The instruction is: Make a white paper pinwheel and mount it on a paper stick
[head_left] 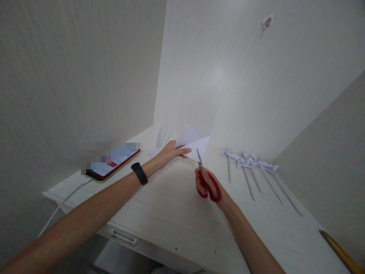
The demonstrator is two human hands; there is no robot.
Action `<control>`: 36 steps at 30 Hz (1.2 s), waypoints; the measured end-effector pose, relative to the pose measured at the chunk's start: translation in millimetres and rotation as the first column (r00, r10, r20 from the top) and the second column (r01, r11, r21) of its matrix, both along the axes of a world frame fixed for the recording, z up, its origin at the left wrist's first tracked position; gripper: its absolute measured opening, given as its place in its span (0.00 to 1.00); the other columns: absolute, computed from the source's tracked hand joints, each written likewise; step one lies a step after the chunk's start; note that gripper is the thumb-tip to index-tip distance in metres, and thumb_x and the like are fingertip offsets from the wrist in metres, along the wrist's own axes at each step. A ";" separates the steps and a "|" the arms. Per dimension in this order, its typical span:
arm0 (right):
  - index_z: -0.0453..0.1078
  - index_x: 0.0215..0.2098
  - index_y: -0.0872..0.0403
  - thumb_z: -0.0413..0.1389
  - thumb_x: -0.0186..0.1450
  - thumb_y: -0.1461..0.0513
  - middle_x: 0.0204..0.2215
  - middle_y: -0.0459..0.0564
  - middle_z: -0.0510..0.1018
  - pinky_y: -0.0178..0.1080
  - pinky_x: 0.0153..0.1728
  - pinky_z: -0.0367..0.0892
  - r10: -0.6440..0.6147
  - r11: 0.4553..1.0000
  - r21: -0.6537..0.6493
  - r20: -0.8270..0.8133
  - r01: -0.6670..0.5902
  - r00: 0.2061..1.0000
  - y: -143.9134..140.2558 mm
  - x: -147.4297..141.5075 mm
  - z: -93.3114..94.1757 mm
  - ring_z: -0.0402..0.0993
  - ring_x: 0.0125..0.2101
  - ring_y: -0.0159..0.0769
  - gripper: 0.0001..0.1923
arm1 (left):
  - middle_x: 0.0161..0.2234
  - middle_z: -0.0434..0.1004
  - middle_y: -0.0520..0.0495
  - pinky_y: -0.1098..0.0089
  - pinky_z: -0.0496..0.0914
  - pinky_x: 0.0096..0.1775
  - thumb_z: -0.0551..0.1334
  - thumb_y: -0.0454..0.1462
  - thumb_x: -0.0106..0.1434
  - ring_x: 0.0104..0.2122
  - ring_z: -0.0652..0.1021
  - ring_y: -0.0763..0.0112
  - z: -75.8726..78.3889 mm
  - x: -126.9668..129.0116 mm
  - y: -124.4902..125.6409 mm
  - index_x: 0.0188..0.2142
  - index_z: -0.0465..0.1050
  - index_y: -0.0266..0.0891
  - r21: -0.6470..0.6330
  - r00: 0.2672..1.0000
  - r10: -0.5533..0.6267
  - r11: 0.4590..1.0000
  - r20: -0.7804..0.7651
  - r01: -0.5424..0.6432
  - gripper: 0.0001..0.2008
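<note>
While the white desk (171, 213) fills the lower middle of the frame, the left hand (169, 152) pinches a folded white paper (195, 142) at centre. Just below it, the right hand (209, 186) grips red scissors (207, 182), blades touching the paper's lower edge.

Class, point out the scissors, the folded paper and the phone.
scissors (207, 187): head view, on a red handle loop.
folded paper (196, 141): head view, on its white face.
phone (110, 165): head view, on its screen.
</note>
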State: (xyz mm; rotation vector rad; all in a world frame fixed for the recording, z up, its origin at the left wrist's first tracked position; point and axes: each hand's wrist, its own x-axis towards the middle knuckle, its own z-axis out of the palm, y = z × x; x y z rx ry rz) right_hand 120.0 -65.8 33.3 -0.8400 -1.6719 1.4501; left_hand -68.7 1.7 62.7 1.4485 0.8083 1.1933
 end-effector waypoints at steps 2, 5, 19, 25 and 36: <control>0.57 0.35 0.52 0.41 0.63 0.43 0.15 0.38 0.57 0.32 0.18 0.53 0.040 0.999 0.002 -0.014 -0.040 0.999 3.4 0.8 -4.7 0.51 0.15 0.26 0.21 | 0.33 0.74 0.41 0.71 0.69 0.31 0.67 0.43 0.48 0.29 0.73 0.71 -0.2 0.0 -0.9 0.35 0.72 0.30 -0.012 1.000 -0.019 1.000 -0.015 0.019 0.19; 0.58 0.37 0.52 0.41 0.63 0.43 0.16 0.38 0.57 0.32 0.20 0.54 0.083 0.996 0.014 0.006 -0.083 0.997 5.9 1.1 -8.7 0.52 0.17 0.27 0.22 | 0.33 0.73 0.42 0.72 0.68 0.31 0.67 0.43 0.48 0.29 0.72 0.73 -0.2 0.3 -1.6 0.36 0.71 0.30 -0.033 0.998 -0.048 0.998 -0.026 0.048 0.20; 0.58 0.38 0.53 0.39 0.65 0.46 0.15 0.38 0.59 0.32 0.20 0.53 0.090 0.996 -0.023 -0.028 -0.091 0.996 2.1 -0.5 -6.9 0.52 0.16 0.27 0.21 | 0.29 0.70 0.46 0.73 0.64 0.29 0.66 0.41 0.48 0.26 0.68 0.76 2.6 -0.4 -3.0 0.33 0.70 0.31 -0.039 0.991 -0.112 0.993 -0.073 0.109 0.16; 0.58 0.39 0.53 0.39 0.65 0.45 0.15 0.38 0.59 0.33 0.20 0.53 0.081 0.996 -0.020 -0.026 -0.081 0.996 1.8 -0.8 -7.1 0.52 0.16 0.27 0.21 | 0.30 0.70 0.46 0.74 0.64 0.28 0.66 0.42 0.49 0.26 0.68 0.76 2.6 -1.6 -2.8 0.33 0.70 0.31 -0.010 0.990 -0.106 0.994 -0.090 0.105 0.16; 0.56 0.32 0.52 0.40 0.66 0.47 0.14 0.37 0.57 0.31 0.18 0.52 0.056 0.998 -0.002 0.011 -0.056 0.998 -0.1 -2.1 -6.2 0.51 0.15 0.26 0.18 | 0.30 0.72 0.47 0.74 0.65 0.29 0.66 0.40 0.49 0.27 0.69 0.76 4.2 -2.0 -3.2 0.33 0.72 0.32 -0.003 0.988 -0.104 0.995 -0.115 0.104 0.14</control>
